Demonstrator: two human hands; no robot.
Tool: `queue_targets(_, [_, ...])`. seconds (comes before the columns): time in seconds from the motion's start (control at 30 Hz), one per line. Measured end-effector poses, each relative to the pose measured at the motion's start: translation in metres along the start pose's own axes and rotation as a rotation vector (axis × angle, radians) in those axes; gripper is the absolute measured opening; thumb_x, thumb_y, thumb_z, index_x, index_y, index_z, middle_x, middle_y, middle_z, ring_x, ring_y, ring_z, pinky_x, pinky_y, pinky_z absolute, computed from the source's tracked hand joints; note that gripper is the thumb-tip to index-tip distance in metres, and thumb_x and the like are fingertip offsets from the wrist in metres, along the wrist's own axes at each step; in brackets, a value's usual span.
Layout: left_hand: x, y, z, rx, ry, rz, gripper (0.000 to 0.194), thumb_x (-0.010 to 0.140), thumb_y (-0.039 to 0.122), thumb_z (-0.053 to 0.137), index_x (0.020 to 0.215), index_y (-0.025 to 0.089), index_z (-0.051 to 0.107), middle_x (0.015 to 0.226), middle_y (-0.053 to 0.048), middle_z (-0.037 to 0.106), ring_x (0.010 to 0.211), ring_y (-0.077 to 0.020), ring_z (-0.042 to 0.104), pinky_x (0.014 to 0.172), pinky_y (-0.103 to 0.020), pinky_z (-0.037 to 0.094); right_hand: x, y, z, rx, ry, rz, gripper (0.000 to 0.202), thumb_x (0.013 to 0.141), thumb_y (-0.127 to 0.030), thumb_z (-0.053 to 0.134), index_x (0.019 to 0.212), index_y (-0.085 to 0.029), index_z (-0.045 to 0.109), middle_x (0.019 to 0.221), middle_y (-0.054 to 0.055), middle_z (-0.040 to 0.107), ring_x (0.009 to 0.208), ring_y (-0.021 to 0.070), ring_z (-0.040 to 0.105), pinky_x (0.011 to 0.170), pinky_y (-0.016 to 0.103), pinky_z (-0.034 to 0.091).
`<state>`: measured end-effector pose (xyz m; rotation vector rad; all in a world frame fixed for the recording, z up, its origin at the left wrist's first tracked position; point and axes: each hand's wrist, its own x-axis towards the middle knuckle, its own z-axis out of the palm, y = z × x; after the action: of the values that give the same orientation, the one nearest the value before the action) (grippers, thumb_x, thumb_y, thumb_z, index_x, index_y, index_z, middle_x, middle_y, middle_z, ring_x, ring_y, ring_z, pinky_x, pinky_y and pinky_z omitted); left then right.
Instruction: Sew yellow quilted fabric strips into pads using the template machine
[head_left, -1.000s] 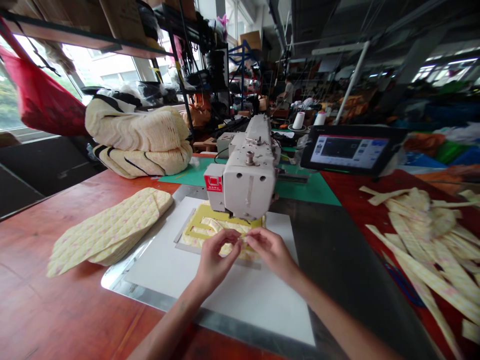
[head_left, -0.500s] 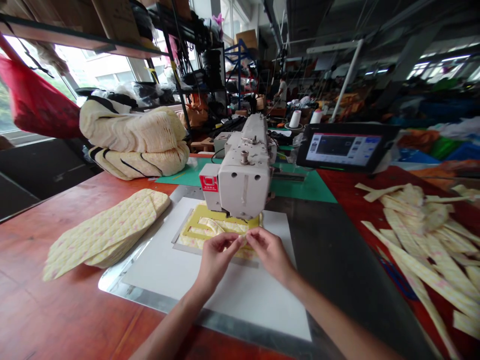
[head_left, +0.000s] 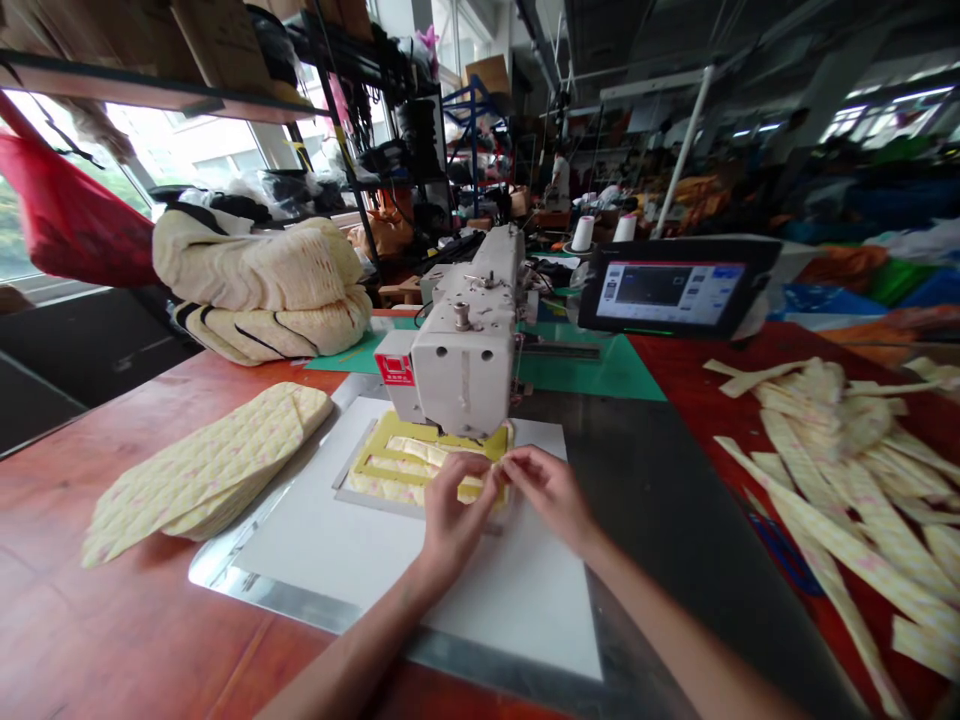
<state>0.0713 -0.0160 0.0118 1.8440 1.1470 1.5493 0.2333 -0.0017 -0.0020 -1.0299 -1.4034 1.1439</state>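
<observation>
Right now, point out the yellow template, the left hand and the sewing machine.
Yellow template [head_left: 412, 430]: head view, upper solid band.
Left hand [head_left: 452, 510]: head view, middle of the hand.
Sewing machine [head_left: 463, 385]: head view, white front face.

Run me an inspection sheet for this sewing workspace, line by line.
Surface: red-brown table; white sheet on a metal plate.
Work pieces: yellow template over quilted fabric, at the sewing machine.
Clutter: heaped fabric strips at right; quilted stack at left.
Hands: left hand and right hand, fingertips together near the template's right end; anything pinched is too small to tell.
Cables: thin dark cord left of the machine.
Surroundings: lit screen, shelf, hanging red bag.
</observation>
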Motion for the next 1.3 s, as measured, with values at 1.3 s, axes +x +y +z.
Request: queue_targets(1.3, [0.048, -0.036, -0.036, 0.84, -0.733, 0.681, 0.02, 0.101, 0.013, 0.044, 0.105, 0.009, 0.064, 0.102, -0.017, 0.063, 0.093, -0.0267, 0.06, 0.079, -0.04, 0.054, 0.004, 0.008, -0.021, -0.061, 0.06, 0.048, 0.052, 0.087, -0.062, 0.062, 0.094, -0.011, 0.064, 0.079, 0.008, 0.066, 0.067, 0.0114, 0.064, 0.061, 0.019, 0.053])
